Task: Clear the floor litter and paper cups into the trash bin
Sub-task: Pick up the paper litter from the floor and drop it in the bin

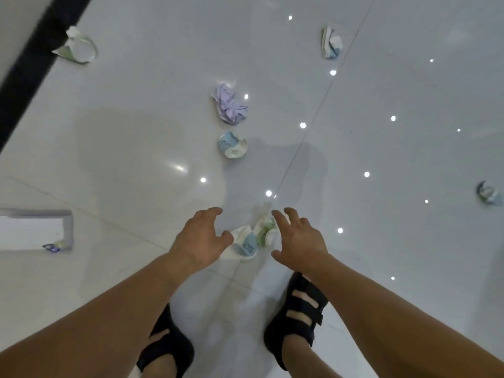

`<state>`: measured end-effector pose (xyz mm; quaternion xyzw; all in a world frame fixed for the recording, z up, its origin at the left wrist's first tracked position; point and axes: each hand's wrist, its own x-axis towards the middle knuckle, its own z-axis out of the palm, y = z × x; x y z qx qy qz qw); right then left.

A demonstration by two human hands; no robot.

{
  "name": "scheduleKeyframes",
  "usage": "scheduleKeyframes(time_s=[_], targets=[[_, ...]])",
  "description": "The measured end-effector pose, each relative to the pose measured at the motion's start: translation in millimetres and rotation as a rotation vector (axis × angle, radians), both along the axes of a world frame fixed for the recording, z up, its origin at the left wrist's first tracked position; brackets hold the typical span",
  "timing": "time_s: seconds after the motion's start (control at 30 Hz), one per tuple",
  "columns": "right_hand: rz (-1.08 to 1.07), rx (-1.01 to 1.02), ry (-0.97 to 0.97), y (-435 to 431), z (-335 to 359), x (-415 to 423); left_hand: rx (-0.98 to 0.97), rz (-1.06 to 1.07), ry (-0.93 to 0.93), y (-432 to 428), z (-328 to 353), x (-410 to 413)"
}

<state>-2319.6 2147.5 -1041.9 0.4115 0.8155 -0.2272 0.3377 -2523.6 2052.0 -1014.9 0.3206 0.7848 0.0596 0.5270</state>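
No legible text, brand, number or sign anywhere; dark printed marks on the blue crushed cup (246, 246) at 6 o'clock and pale print on the other blue cup (227, 144) at 12 o'clock too blurred to read.

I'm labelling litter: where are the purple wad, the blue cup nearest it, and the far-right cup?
purple wad (230, 107): head view, crumpled middle.
blue cup (228, 144): head view, crushed blue wall.
far-right cup (489, 192): head view, its middle.
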Motion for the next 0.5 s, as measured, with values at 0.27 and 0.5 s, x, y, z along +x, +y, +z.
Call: scheduleKeyframes(time_s=[0.27, 0.5], targets=[[0.164, 0.044, 0.045, -7.2, -86.5, -2.6, 0.004, 0.013, -0.007, -4.9, -79.5, 22.2], [-0.007, 0.02, 0.105, -0.8, -74.3, -4.0, 0.005, 0.052, -0.031, -5.2, -62.4, 24.7]])
